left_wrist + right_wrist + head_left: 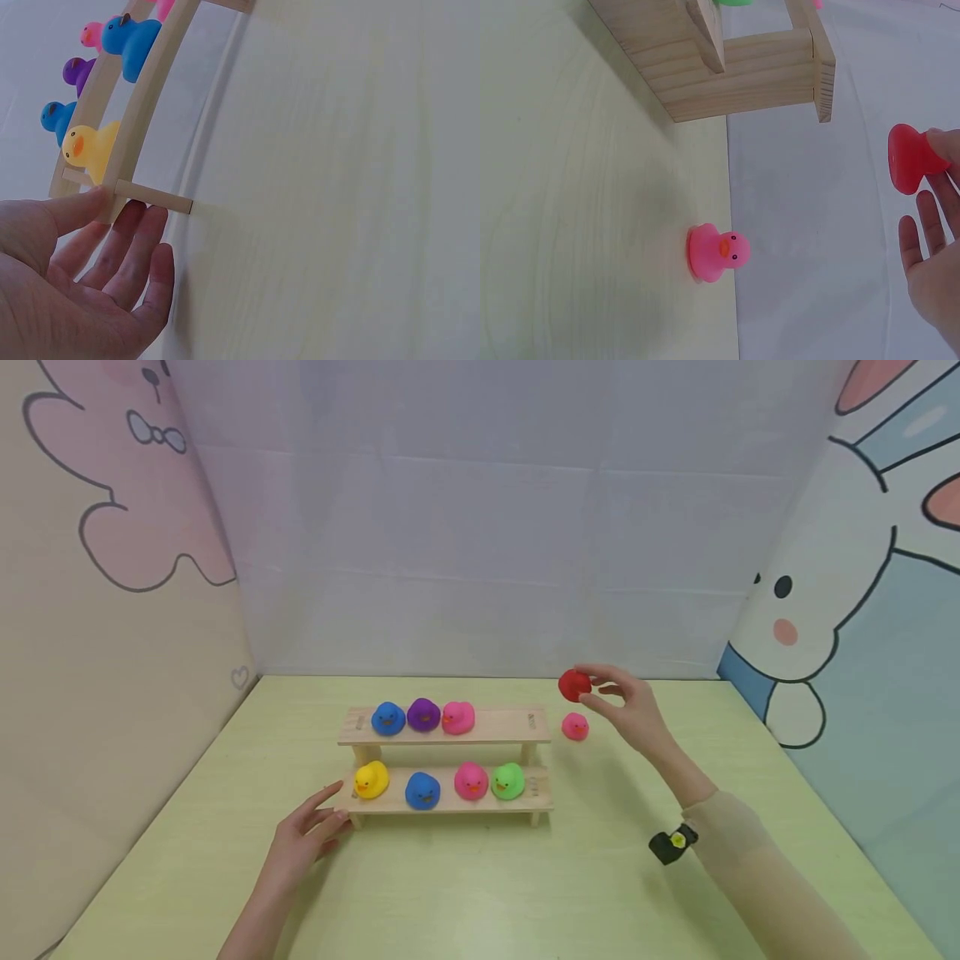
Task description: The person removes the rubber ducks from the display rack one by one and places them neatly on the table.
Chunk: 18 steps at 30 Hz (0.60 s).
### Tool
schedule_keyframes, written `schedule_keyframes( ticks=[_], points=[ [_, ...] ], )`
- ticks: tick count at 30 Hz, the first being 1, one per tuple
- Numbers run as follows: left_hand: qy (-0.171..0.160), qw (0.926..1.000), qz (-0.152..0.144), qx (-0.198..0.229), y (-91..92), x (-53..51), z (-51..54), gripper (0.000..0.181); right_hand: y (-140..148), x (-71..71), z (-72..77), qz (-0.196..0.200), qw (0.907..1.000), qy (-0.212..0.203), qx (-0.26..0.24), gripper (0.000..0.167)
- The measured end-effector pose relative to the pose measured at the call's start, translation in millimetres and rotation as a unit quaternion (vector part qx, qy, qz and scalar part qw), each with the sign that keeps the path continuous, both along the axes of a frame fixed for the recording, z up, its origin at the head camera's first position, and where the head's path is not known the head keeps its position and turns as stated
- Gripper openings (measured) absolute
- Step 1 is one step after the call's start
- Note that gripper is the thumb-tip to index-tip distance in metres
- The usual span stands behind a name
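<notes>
My right hand [626, 706] pinches a red rubber duck [574, 685] in the air, right of the wooden two-step rack [495, 727]; the right wrist view shows the red duck [909, 159] between thumb and fingers of the hand [937, 277]. My left hand [300, 839] holds the rack's left end, its thumb and fingers around the lower step's edge in the left wrist view [112, 277]. The upper step bears a blue duck [387, 718], a purple duck [423, 715] and a pink duck [458, 717]. On the lower step sit yellow [371, 780], blue [423, 791], pink [471, 781] and green [508, 782] ducks.
A pink duck [575, 727] stands on the table [480, 893] just right of the rack, below the held red one. A white curtain [480, 527] hangs behind the table. Printed panels flank both sides. A black strap with a small device [673, 843] is at my right sleeve.
</notes>
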<state>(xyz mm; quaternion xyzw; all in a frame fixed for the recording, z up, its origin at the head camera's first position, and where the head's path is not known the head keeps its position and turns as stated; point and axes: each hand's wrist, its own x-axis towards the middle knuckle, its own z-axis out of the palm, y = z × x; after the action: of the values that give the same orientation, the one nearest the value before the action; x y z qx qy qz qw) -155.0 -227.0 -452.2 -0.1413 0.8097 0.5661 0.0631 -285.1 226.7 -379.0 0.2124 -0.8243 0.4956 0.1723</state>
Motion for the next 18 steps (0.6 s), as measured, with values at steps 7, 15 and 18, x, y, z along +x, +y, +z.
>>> schedule_keyframes(
  ticks=[7, 15, 18],
  points=[
    [-0.004, 1.0, 0.004, 0.0, -0.6, 0.7, 0.6, 0.056, 8.7, -0.4, -1.4, -0.016, 0.9997, -0.009, 0.015, 0.042],
    [-0.001, 1.0, 0.001, 0.007, -0.9, 0.7, 1.5, 0.056, 30.6, -12.0, -20.2, -0.048, 0.9982, -0.026, 0.027, 0.045],
    [-0.003, 0.9999, 0.003, 0.009, -0.7, 0.7, 0.9, 0.056, 32.2, -7.6, -17.5, -0.05, 0.9979, -0.028, 0.029, 0.044]
  ],
)
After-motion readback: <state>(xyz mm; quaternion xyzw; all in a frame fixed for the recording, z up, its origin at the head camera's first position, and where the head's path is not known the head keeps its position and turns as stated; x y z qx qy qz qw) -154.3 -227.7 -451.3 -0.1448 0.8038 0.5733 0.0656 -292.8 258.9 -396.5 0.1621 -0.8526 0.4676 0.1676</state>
